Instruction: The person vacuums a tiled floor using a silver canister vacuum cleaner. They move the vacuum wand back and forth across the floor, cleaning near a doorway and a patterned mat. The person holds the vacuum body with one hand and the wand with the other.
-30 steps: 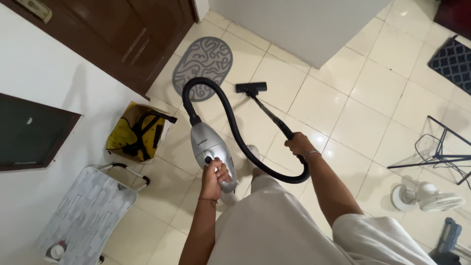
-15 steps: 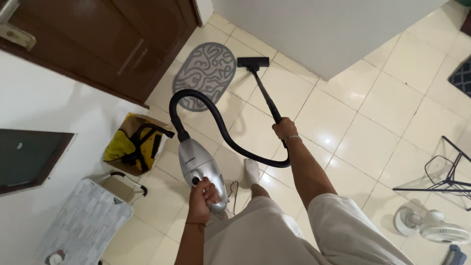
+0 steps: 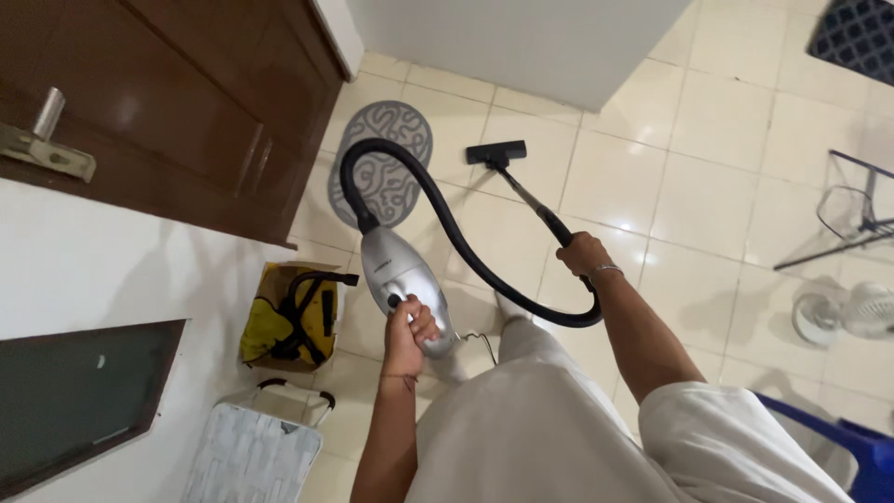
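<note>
Wand (image 3: 526, 197), black: long axis runs from my right hand (image 3: 582, 253), clamped on its grip, up-left to floor nozzle (image 3: 496, 152) beside grey mat (image 3: 382, 163). Silver vacuum body (image 3: 402, 284): handle clenched in my left hand (image 3: 408, 326).

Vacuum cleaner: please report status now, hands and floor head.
Left hand shut on silver vacuum body, carried. Right hand shut on black wand. Floor head flat on tile, beside grey oval mat. Yellow bag near left side.
</note>
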